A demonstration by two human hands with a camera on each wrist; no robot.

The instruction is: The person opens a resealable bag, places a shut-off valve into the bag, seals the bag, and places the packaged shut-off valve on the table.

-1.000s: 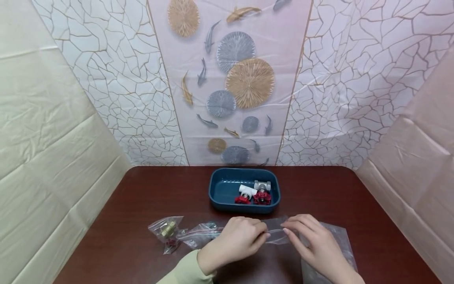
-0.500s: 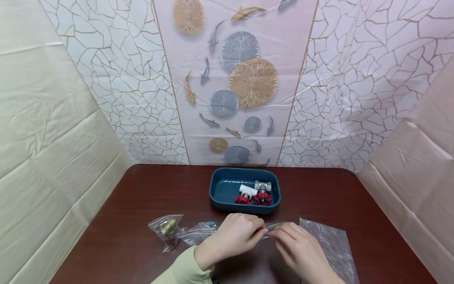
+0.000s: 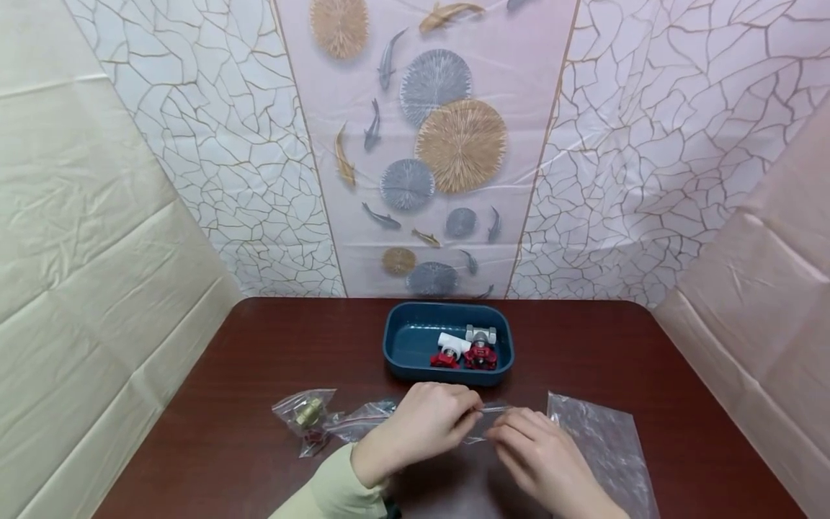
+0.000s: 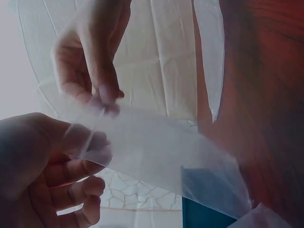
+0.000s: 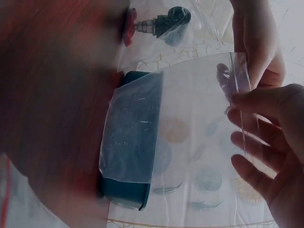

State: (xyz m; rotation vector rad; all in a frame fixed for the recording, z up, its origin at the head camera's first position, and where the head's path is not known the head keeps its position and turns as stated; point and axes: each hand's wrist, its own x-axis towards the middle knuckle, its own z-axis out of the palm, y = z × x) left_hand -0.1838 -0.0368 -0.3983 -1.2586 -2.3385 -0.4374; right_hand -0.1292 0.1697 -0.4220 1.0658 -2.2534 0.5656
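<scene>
Between both hands hangs a clear zip bag (image 5: 190,102), see-through and flat, with its zip edge up at the fingers. My left hand (image 3: 421,425) pinches one end of that edge; in the left wrist view its thumb lies over the plastic and the other fingers curl below. Close beside it, my right hand (image 3: 541,454) pinches the edge with thumb and fingertips. To the left, a bagged brass valve (image 3: 310,412) with a red handle lies on the table. Next to it, partly behind the left forearm, is another bag (image 3: 363,422) holding a green valve (image 5: 168,23) with a red handwheel.
Beyond the hands stands a dark blue tray (image 3: 405,370) holding a white valve (image 3: 454,344) and a silver valve (image 3: 480,334), both with red handwheels. Flat clear bags (image 3: 603,447) lie right of the right hand on the brown table (image 3: 292,346). Fabric walls surround the table.
The right hand has moved left, close to the left hand, and now pinches the bag's edge nearer to it. The flat bags at right show more. The tray's contents stay put.
</scene>
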